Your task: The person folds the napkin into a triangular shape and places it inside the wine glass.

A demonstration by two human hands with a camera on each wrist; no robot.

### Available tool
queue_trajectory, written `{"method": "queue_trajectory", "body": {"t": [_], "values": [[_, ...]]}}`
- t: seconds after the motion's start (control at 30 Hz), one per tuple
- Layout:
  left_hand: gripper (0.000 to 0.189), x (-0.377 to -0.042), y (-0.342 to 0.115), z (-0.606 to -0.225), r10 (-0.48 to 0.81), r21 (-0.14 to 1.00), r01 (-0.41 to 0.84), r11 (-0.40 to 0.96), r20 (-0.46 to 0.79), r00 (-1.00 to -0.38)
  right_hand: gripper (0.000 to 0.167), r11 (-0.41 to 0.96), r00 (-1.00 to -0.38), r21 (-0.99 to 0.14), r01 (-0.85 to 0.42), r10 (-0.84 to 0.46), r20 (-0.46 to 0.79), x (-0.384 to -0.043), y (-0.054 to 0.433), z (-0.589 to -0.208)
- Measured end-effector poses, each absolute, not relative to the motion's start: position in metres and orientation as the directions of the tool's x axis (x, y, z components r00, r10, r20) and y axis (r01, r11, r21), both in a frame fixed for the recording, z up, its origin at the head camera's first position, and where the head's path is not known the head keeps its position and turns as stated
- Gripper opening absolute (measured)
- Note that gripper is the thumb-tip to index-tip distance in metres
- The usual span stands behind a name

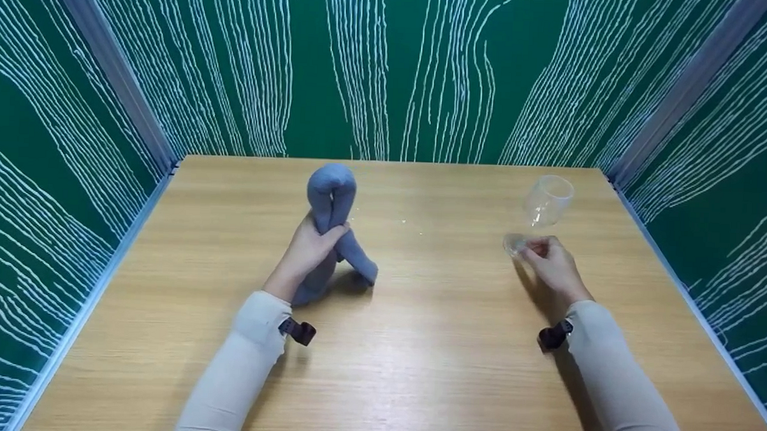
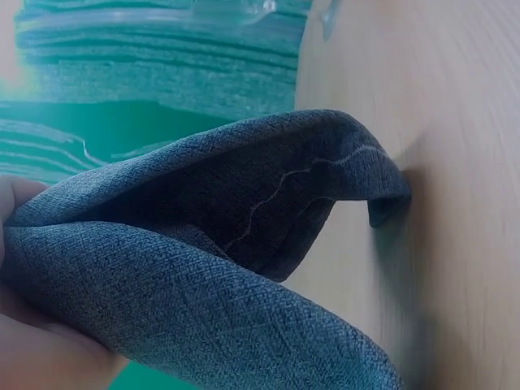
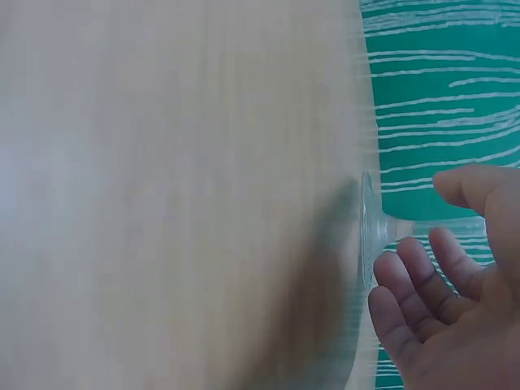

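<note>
A folded grey-blue cloth (image 1: pixel 332 182) is gripped around its middle by my left hand (image 1: pixel 309 241), its top loop standing up and its lower ends hanging down to the table. The left wrist view shows the woven cloth (image 2: pixel 203 301) opening into a fold with a pale seam line inside. On the right is a clear stemmed glass (image 1: pixel 548 202), upright, its round foot (image 3: pixel 370 231) at the tabletop. Beside its stem is my right hand (image 1: pixel 554 263). In the right wrist view, the thumb and slightly bent fingers stand apart around the stem; whether any finger touches it, I cannot tell.
The wooden table (image 1: pixel 443 332) is bounded by green walls (image 1: pixel 414 76) with white wavy lines at the back and sides. A few tiny bright specks (image 1: pixel 404 221) lie near its middle. Dark wrist cameras (image 1: pixel 555 336) sit on both wrists.
</note>
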State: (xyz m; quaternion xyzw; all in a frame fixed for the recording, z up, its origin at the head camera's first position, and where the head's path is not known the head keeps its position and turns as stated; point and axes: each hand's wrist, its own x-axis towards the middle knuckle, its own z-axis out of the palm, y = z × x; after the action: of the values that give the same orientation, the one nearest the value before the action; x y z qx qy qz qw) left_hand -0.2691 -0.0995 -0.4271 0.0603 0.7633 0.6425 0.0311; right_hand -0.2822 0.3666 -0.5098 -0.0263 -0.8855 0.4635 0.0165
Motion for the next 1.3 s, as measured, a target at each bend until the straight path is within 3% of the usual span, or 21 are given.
{"method": "queue_trajectory", "body": {"t": [0.13, 0.37, 0.6, 0.97, 1.2, 1.3], "values": [[0.052, -0.270, -0.110, -0.428, 0.110, 0.986, 0.052, 0.157, 0.035, -0.993, 0.057, 0.514, -0.998, -0.857, 0.042, 0.061, -0.013, -0.286, 0.368, -0.507], [0.047, -0.271, -0.123, -0.431, 0.071, 0.991, 0.049, 0.123, 0.041, -0.997, 0.067, 0.245, -0.992, -0.962, 0.118, 0.063, -0.105, -0.293, 0.365, -0.502], [0.041, -0.268, -0.126, -0.432, 0.044, 0.992, 0.063, 0.113, 0.058, -0.997, 0.075, 0.061, -0.979, -0.979, 0.193, 0.078, -0.188, -0.298, 0.365, -0.498], [0.042, -0.267, -0.128, -0.436, 0.033, 0.989, 0.060, 0.138, 0.056, -0.998, 0.079, 0.145, -0.973, -0.963, 0.226, 0.067, -0.219, -0.303, 0.370, -0.495], [0.040, -0.268, -0.126, -0.437, 0.022, 0.988, 0.068, 0.139, 0.065, -0.998, 0.056, 0.390, -0.994, -0.916, 0.093, 0.097, -0.060, -0.306, 0.369, -0.496], [0.041, -0.268, -0.126, -0.437, 0.012, 0.988, 0.063, 0.143, 0.062, -0.998, 0.057, 0.369, -0.995, -0.925, 0.093, 0.075, -0.070, -0.303, 0.366, -0.495]]}}
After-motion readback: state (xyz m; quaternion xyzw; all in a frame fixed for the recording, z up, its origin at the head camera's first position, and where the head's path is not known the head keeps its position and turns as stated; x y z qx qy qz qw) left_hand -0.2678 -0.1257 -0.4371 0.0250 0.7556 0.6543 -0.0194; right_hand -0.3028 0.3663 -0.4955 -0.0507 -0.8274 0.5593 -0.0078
